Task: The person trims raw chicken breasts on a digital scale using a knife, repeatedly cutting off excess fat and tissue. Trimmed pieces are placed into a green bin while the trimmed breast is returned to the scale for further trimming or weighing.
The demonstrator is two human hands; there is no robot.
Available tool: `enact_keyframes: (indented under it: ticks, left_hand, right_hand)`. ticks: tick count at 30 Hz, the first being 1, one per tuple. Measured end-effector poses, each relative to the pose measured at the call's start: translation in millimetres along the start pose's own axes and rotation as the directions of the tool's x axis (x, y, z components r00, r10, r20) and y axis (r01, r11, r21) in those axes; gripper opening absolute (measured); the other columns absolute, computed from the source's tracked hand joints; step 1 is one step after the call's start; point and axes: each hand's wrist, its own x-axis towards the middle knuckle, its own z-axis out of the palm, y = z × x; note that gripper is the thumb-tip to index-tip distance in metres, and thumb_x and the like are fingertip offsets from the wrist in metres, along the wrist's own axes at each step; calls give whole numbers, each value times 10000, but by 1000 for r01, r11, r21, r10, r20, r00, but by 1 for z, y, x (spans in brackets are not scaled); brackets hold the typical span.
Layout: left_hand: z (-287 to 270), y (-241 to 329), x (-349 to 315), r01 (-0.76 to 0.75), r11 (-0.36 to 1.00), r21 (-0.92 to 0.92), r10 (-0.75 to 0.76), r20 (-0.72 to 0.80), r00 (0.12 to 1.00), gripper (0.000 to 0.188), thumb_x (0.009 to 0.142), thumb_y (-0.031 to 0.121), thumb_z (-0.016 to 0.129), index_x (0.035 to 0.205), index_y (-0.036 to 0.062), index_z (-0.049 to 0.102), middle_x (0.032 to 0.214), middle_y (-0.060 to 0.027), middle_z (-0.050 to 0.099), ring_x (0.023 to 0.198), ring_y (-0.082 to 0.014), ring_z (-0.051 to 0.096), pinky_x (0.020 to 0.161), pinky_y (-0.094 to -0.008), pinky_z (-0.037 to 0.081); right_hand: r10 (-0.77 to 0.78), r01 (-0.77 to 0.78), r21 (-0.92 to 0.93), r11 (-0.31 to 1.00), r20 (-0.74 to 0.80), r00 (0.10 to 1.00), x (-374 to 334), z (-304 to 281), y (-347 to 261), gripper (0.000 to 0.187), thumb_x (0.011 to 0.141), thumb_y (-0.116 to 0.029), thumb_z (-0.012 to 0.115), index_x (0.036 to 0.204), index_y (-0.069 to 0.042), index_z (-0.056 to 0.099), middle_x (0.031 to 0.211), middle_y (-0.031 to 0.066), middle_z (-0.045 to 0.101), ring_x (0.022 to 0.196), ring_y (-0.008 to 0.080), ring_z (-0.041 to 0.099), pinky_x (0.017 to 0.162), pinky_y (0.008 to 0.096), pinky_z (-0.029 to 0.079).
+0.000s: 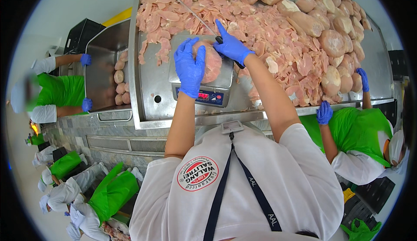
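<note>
A round pink ham rests on the steel platform of a digital scale with a lit red display. My left hand, in a blue glove, cups the ham's left side, thumb over its top. In my right hand, also blue-gloved, is a long thin knife. Its black handle lies in my closed fingers while the index finger points forward. The blade slants away to the far left, over a heap of thin meat slices. My right hand is just beside the ham.
Whole hams are piled at the right of the steel table. A steel bin with more hams adjoins it at left, gripped by a person in green. Another person works at right. Further people are behind at lower left.
</note>
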Motion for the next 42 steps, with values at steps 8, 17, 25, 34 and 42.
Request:
enact_keyframes:
  ticks: [8, 17, 25, 34, 42]
  left_hand:
    - [-6, -13, -4, 45, 998, -35, -46, -28, 999, 439, 960, 284, 639, 1331, 62, 561, 1285, -167, 578, 1153, -299, 560, 989, -420, 453]
    - [-66, -52, -14, 754, 348, -556, -553, 528, 645, 666, 920, 330, 722, 1427, 25, 417, 1287, -109, 561, 1160, -191, 564, 926, -362, 523]
    - [-35, -5, -9, 260, 823, -505, -150, 248, 957, 869, 771, 161, 820, 1462, -8, 321, 1414, -174, 447, 1296, -244, 469, 1110, -373, 390]
    - [-32, -50, -34, -173, 958, -228, 207, 134, 969, 698, 824, -121, 542, 1484, 32, 370, 1553, -166, 351, 1460, -309, 316, 1211, -406, 246]
    - [-75, -41, -41, 12, 975, -221, -2, 45, 999, 552, 894, -74, 518, 1435, 24, 465, 1521, -128, 413, 1429, -242, 366, 1183, -386, 276]
  right_hand:
    - [-17, 7, -39, 999, -270, 963, -32, -36, 50, 928, 827, -127, 635, 1605, -198, 134, 1229, 236, 649, 1071, 394, 654, 945, 429, 493]
    - [242, -78, 583, 809, -208, 948, -82, -40, 28, 994, 814, 20, 577, 1621, -239, 58, 1186, 202, 662, 840, 171, 666, 698, 290, 558]
    - [52, 170, 719, 674, -276, 960, -56, 34, 2, 1007, 789, 82, 554, 1615, -135, 21, 1263, 164, 616, 1043, 204, 660, 771, 323, 580]
    - [-79, 266, 683, 680, -292, 953, -55, 39, 7, 815, 868, 70, 536, 1565, -157, 181, 1347, 214, 592, 1215, 278, 620, 952, 387, 538]
    - [9, 126, 566, 815, -229, 973, -88, 17, 34, 917, 910, -53, 607, 1614, -228, 45, 1089, 156, 712, 891, 198, 692, 750, 304, 550]
